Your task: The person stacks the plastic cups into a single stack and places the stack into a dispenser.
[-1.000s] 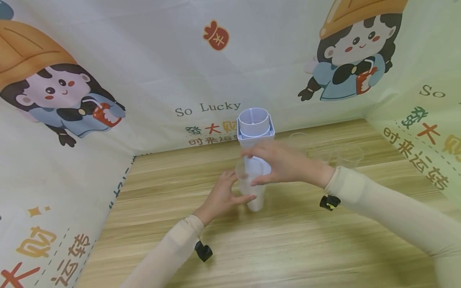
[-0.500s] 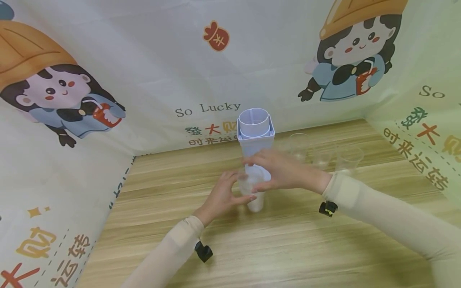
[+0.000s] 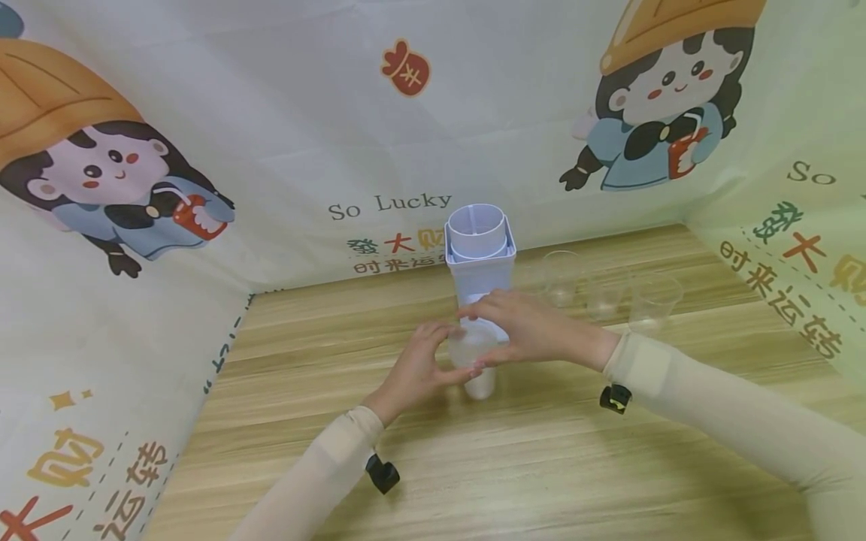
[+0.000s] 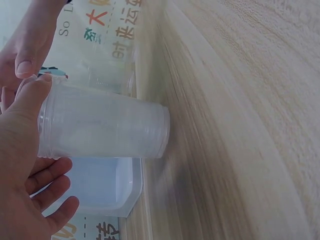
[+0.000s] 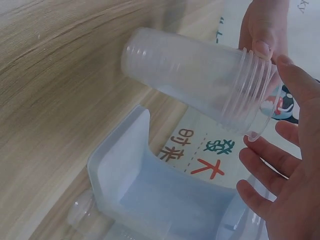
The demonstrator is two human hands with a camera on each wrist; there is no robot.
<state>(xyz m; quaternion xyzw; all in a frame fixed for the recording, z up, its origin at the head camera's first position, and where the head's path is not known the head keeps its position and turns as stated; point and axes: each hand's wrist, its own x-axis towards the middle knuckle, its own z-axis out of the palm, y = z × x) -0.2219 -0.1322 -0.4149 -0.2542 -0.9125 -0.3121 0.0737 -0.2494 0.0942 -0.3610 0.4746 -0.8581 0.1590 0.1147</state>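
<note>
A nested stack of clear plastic cups (image 3: 479, 385) stands upright on the table, with several rims close together at its top in the right wrist view. My left hand (image 3: 416, 372) grips the stack just below the rims from the left, thumb in front. From the right, my right hand (image 3: 534, 327) holds the rim of the topmost cup (image 5: 270, 107) between thumb and fingers. Both thumbs nearly meet at the front. Right behind the stack is a pale blue-white plastic cup holder (image 3: 482, 276) with a round tube at its top; the hands and cups hide part of its lower front.
Clear cups stand to the right of the holder: one at the back (image 3: 561, 279), one in the middle (image 3: 604, 294) and one at the right (image 3: 655, 300). A printed cloth (image 3: 304, 135) hangs behind and along both sides of the wooden table (image 3: 528, 466).
My right hand has moved down with the top cup, which now sits lower in the stack. The left hand has stayed in place around the stack.
</note>
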